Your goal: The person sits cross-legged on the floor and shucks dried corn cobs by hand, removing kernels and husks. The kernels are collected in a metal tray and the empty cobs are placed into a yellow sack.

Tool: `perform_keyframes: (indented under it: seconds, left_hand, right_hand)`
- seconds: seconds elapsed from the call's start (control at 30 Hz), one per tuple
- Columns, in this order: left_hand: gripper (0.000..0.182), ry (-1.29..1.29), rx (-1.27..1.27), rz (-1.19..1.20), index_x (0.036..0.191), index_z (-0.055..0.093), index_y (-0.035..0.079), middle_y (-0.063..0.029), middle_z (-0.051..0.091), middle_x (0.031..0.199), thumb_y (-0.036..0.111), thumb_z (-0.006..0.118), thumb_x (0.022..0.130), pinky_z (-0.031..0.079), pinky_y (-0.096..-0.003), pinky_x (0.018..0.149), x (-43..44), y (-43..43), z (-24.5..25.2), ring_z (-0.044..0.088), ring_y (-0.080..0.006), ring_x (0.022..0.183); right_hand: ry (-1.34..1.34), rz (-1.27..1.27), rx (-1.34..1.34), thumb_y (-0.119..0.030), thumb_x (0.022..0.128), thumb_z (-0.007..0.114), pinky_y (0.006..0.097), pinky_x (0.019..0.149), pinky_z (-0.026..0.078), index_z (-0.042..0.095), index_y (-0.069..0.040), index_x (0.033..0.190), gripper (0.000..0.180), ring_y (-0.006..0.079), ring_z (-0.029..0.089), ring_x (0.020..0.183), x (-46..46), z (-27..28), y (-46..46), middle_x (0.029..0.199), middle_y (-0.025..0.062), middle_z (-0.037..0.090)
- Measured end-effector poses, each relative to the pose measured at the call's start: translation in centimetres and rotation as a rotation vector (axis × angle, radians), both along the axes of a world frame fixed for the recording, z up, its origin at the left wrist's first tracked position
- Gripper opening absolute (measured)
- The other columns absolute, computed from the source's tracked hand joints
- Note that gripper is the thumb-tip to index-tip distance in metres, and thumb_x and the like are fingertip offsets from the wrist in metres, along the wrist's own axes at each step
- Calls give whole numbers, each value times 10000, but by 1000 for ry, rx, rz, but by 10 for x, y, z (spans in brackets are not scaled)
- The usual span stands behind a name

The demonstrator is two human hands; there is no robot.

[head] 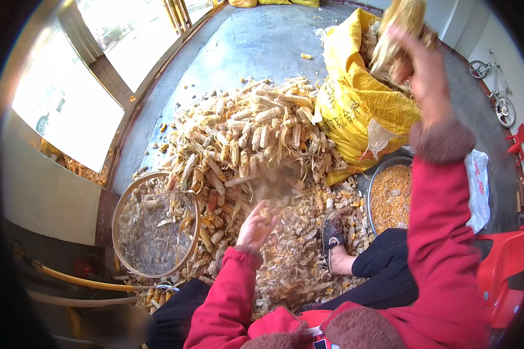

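Note:
My right hand is raised at the top right, blurred, and gripping a bundle of dry corn husks over the mouth of a yellow woven sack. The sack bulges with husks and bears writing. My left hand hovers palm up over the litter, fingers apart. A speckled bit shows between its thumb and fingers; whether it lies in the hand or behind is unclear. Beyond it rises a heap of corn cobs. Broken cobs and chaff cover the floor before me, under hazy dust.
A round mesh sieve leans at the left, near two wooden handles. At the right stand a metal basin of corn kernels, a white plastic bag and a red plastic chair. My shoe rests among the cobs.

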State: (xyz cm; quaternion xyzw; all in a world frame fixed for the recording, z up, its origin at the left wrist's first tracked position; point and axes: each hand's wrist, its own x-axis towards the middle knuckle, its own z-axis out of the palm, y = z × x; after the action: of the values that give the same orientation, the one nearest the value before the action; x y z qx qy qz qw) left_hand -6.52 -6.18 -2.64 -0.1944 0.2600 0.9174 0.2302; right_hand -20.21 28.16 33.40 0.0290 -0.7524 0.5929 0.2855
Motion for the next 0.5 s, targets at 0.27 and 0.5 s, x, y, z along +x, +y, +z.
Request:
perform_keyframes:
  seconds: [0.27,0.5]
  left_hand:
    - [416,175,-201,-19,1348,465,54,-102,584,1243,22,562,945,513,-297,936,2,41,39,606,-210,1114]
    - [363,461,-669,-99,1255,581,53,8,636,1023,76,660,901,457,-205,742,10,55,60,566,-43,887]
  right_hand:
    - [-49,-591,807,-660,844,565,498,981,439,347,6,1425,911,337,455,1279,-62,22,127,1396,257,431]
    - [-360,339,14,-233,1003,522,208,534,479,649,-74,1068,214,70,568,637,125,-194,-83,791,15,605]
